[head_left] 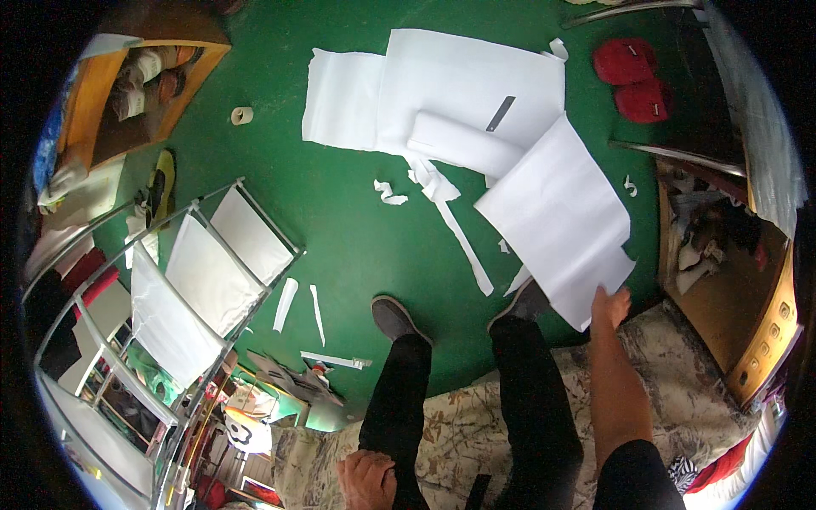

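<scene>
1. The right hand [610, 304] is stretched forward and pinches the near corner of a large white sheet of paper [557, 217]; the fingers are closed on its edge, with the thumb on top.
2. That sheet hangs tilted above the green floor [340, 221], just ahead of the person's right shoe [525, 302], and its far corner overlaps the other papers.
3. The left hand [367, 480] rests on the left thigh near the bottom edge of the view, fingers curled loosely; it holds nothing.
4. Farther out on the floor lie more white sheets [450, 81] and a rolled sheet [463, 143], touching each other, with a dark ruler [501, 113] on top.
5. Thin paper strips [463, 242] trail from that pile toward the left shoe [393, 319].
6. A roll of tape [242, 116] sits well apart, toward the floor's far left.
7. Two red slippers [633, 78] lie at the floor's far right.
8. A metal rack with white panels [204, 272] stands at the left.
</scene>
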`<action>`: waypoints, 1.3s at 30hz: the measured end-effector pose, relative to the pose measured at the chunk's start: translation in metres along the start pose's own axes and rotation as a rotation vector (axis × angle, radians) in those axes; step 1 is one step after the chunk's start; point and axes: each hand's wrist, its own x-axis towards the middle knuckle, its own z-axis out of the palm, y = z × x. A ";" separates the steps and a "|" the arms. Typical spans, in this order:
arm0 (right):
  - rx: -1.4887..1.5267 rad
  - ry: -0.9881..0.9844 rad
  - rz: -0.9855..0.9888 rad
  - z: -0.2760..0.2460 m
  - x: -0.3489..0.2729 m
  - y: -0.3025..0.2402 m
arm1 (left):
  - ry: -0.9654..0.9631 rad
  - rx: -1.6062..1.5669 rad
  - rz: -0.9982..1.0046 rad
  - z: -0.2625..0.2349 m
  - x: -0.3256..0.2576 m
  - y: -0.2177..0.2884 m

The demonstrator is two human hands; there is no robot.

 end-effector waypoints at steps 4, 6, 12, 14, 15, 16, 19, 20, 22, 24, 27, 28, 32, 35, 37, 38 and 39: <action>0.470 0.102 -0.511 -0.028 0.040 -0.144 | -0.122 0.023 -0.042 0.009 -0.012 -0.020; 0.550 0.040 -0.738 -0.041 0.044 -0.237 | -0.135 0.029 -0.061 0.002 -0.002 -0.014; 0.155 -0.221 -0.521 -0.009 0.046 -0.413 | -0.270 0.134 -0.184 -0.002 0.001 -0.021; 0.136 -0.232 -0.396 0.000 0.027 -0.430 | -0.231 0.076 -0.246 -0.003 -0.011 -0.025; 0.143 -0.212 -0.373 0.002 0.021 -0.434 | -0.116 0.005 -0.250 0.003 -0.019 -0.028; 0.193 -0.243 -0.385 0.007 0.028 -0.435 | 0.000 -0.067 -0.239 0.007 -0.022 -0.032; 0.213 -0.219 -0.516 0.047 0.066 -0.428 | 0.029 0.044 -0.058 -0.014 -0.006 -0.019; 0.124 -0.166 -0.595 0.066 0.102 -0.418 | -0.013 0.011 -0.063 -0.018 0.003 -0.020; 0.078 -0.168 -0.661 0.073 0.063 -0.436 | -0.076 0.004 -0.183 -0.027 0.002 -0.004; -0.035 -0.055 -0.762 0.068 0.081 -0.433 | 0.019 -0.048 -0.082 -0.019 -0.004 -0.015; 0.679 -0.053 -0.527 0.034 0.053 -0.433 | 0.034 -0.057 -0.083 -0.004 -0.024 -0.025; 0.843 -0.090 -0.577 0.024 0.042 -0.434 | 0.016 -0.059 -0.100 -0.001 -0.031 -0.024; 0.718 -0.277 -0.829 0.009 0.053 -0.351 | -0.062 -0.041 -0.064 0.003 -0.032 -0.029; 0.590 -0.230 -0.846 0.026 0.024 -0.299 | -0.080 0.010 -0.059 0.024 -0.029 -0.019; 0.492 -0.309 -0.642 -0.011 -0.005 -0.302 | -0.005 0.011 -0.094 0.021 -0.038 -0.006; 0.498 -0.297 -0.596 -0.019 0.000 -0.302 | -0.001 -0.001 -0.073 0.023 -0.038 -0.010; 0.459 -0.267 -0.586 -0.029 0.001 -0.308 | -0.012 -0.001 -0.056 0.024 -0.035 -0.012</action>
